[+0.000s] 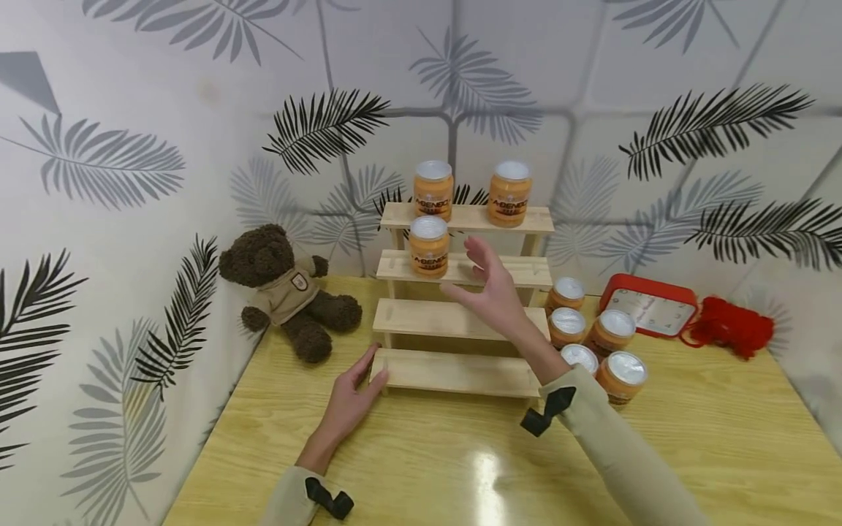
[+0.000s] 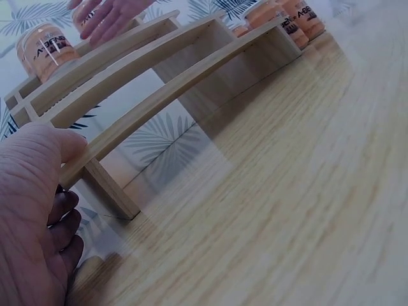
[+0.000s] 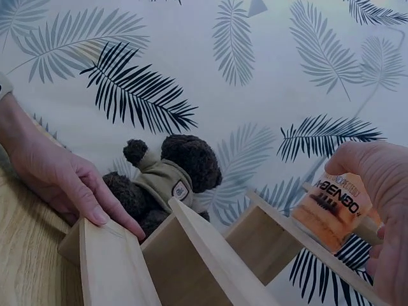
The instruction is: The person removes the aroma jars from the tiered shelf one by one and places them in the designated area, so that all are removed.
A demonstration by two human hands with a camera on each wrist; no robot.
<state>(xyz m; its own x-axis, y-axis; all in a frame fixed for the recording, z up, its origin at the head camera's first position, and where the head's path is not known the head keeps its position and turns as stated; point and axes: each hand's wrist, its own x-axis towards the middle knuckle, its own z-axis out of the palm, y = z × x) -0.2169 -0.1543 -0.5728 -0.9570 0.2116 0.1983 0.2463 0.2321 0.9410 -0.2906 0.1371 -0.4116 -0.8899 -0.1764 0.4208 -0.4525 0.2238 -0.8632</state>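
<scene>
A four-tier wooden step shelf [image 1: 460,371] stands on the table. My left hand [image 1: 353,400] holds the left end of its lowest tier; in the left wrist view the thumb [image 2: 71,145] lies on the board and the fingers curl below. On the third tier up, towards the left, stands an orange jar [image 1: 430,252] with a silver lid. My right hand [image 1: 490,292] is just right of this jar, thumb and fingers spread apart, nothing between them in the head view. Two more such jars, a left one [image 1: 433,193] and a right one [image 1: 509,196], stand on the top tier.
Several orange jars [image 1: 610,332] are grouped on the table right of the shelf. Behind them are a red clock [image 1: 647,305] and a red bundle [image 1: 733,326]. A brown teddy bear [image 1: 289,288] sits left of the shelf, against the leaf-patterned backdrop [image 1: 197,197].
</scene>
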